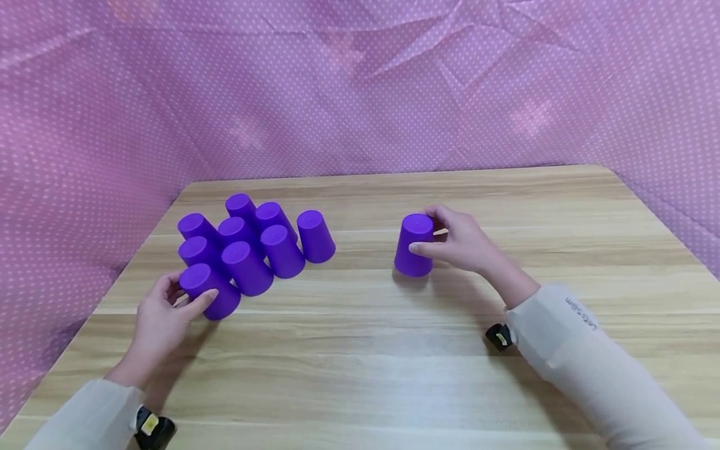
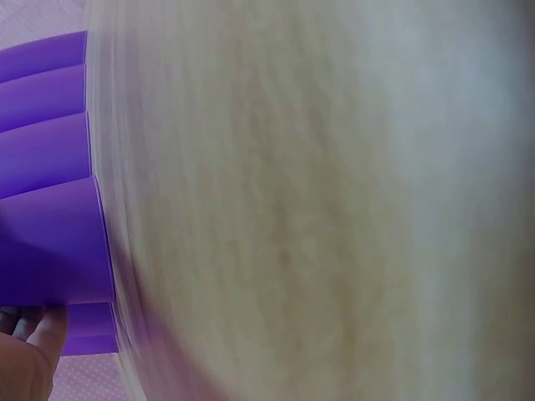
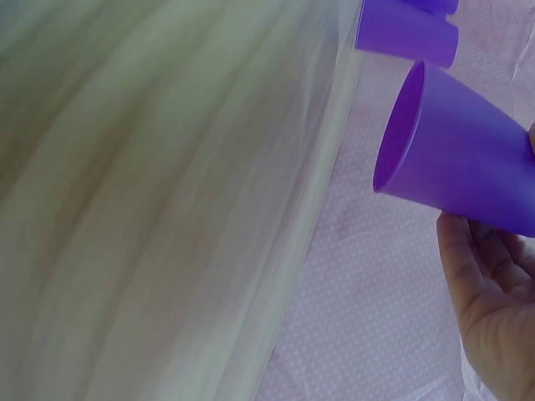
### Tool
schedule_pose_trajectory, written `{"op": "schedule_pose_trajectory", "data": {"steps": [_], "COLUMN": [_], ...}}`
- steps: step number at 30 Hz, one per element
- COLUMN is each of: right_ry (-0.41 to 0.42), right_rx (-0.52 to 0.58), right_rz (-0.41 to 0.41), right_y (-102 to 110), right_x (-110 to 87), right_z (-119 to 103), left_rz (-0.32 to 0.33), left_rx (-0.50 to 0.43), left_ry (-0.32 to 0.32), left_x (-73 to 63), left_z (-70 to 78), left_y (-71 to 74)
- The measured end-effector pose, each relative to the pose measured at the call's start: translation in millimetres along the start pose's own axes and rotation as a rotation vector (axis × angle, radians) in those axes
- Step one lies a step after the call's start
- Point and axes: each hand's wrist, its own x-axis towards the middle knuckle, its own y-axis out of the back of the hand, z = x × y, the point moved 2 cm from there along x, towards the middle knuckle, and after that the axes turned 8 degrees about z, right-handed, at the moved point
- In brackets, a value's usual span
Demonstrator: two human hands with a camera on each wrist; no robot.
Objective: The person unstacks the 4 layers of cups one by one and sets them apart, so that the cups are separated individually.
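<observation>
My right hand [image 1: 462, 244] grips a purple plastic cup [image 1: 409, 255] by its side, thumb in front and fingers behind. That cup is upside down and lifted off the wooden table, its open rim showing in the right wrist view, where the cup [image 3: 460, 154] tilts a little. On the left, my left hand [image 1: 163, 322] holds the nearest cup [image 1: 209, 292] of a cluster between thumb and fingers. In the left wrist view, the fingertips [image 2: 48, 330] lie against the side of this cup [image 2: 54, 246], which stands rim down in line with others.
Several more upside-down purple cups [image 1: 247, 270] stand close together in slanted rows beside the left hand. One cup [image 1: 317, 240] marks the right end of the group. Wood-grain table [image 1: 349, 350] spreads between the hands, with a pink dotted cloth [image 1: 360, 87] hanging behind it.
</observation>
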Motion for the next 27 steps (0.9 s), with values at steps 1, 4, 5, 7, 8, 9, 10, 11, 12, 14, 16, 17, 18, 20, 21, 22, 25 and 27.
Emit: {"op": "schedule_pose_trajectory", "data": {"steps": [1, 4, 5, 7, 8, 9, 10, 11, 12, 14, 16, 17, 18, 20, 21, 22, 25, 27], "right_ry": [0.003, 0.01, 0.014, 0.022, 0.025, 0.029, 0.034, 0.04, 0.044, 0.046, 0.044, 0.039, 0.037, 0.026, 0.022, 0.02, 0.018, 0.02], "right_rx": [-0.005, -0.006, -0.003, 0.011, 0.022, 0.03, 0.035, 0.039, 0.042, 0.04, 0.042, 0.044, 0.05, 0.058, 0.067, 0.072, 0.081, 0.081], "right_rz": [0.006, 0.021, 0.024, 0.028, 0.029, 0.03, 0.031, 0.029, 0.028, 0.023, 0.021, 0.019, 0.018, 0.016, 0.017, 0.014, 0.006, 0.001], "right_y": [-3, -10, -13, -17, -20, -22, -23, -25, -27, -30, -35, -38, -41, -47, -50, -53, -61, -67], "right_x": [1.0, 3.4, 4.3, 5.5, 6.1, 6.7, 7.3, 8.0, 8.7, 9.2, 11.1, 12.3, 13.6, 16.4, 17.9, 19.2, 23.3, 26.1], "right_z": [-2, -8, -9, -13, -15, -17, -18, -19, -20, -21, -22, -23, -24, -26, -28, -30, -34, -35], "left_rz": [-0.002, -0.012, -0.012, -0.006, -0.003, 0.0, 0.004, 0.005, 0.006, 0.003, 0.003, 0.003, 0.005, 0.005, 0.003, 0.002, -0.005, -0.007], "left_rx": [-0.001, -0.002, -0.003, -0.004, -0.008, -0.011, -0.01, -0.012, -0.013, -0.015, -0.031, -0.044, -0.053, -0.073, -0.076, -0.074, -0.058, -0.054], "left_ry": [0.002, -0.002, -0.004, -0.01, -0.015, -0.017, -0.022, -0.027, -0.028, -0.031, -0.031, -0.027, -0.024, -0.024, -0.027, -0.027, -0.022, -0.011], "left_x": [0.1, 0.4, 0.3, -0.3, -0.6, -0.9, -1.0, -0.8, -0.6, 0.5, 1.6, 2.0, 2.0, 2.4, 2.4, 2.4, 2.4, 2.4], "left_z": [-0.2, -0.9, -1.0, -0.8, -0.7, -0.7, -0.6, -0.8, -0.8, -1.1, -2.6, -3.4, -3.9, -5.5, -5.9, -5.9, -5.3, -5.2], "left_y": [0.0, 0.0, 0.1, 0.3, 0.3, 0.4, 0.3, 0.2, 0.0, -2.0, -2.8, -2.8, -2.7, -2.4, -2.3, -1.8, -1.3, -0.8]}}
